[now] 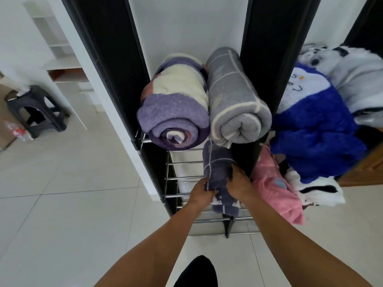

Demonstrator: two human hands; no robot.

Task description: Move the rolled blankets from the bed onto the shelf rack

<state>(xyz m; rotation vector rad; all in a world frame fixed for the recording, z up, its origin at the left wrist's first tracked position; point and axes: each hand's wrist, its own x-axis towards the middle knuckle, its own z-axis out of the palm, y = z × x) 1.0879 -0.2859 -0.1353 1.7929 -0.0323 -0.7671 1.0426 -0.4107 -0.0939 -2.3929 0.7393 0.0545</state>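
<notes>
A black shelf rack with metal bars stands in front of me. On its upper shelf lie a purple-and-cream rolled blanket and a grey rolled blanket with white lines, side by side and touching. On the lower shelf rests a dark purple-grey rolled blanket. My left hand grips its left side near the front end. My right hand grips its right side. The roll's front end sticks out over the shelf's front bars. The bed is out of view.
Right of the rack hangs or lies a pile of soft things: a blue-and-white plush blanket, a pink cloth, a grey-white one. A dark plastic stool stands at the left on the tiled floor.
</notes>
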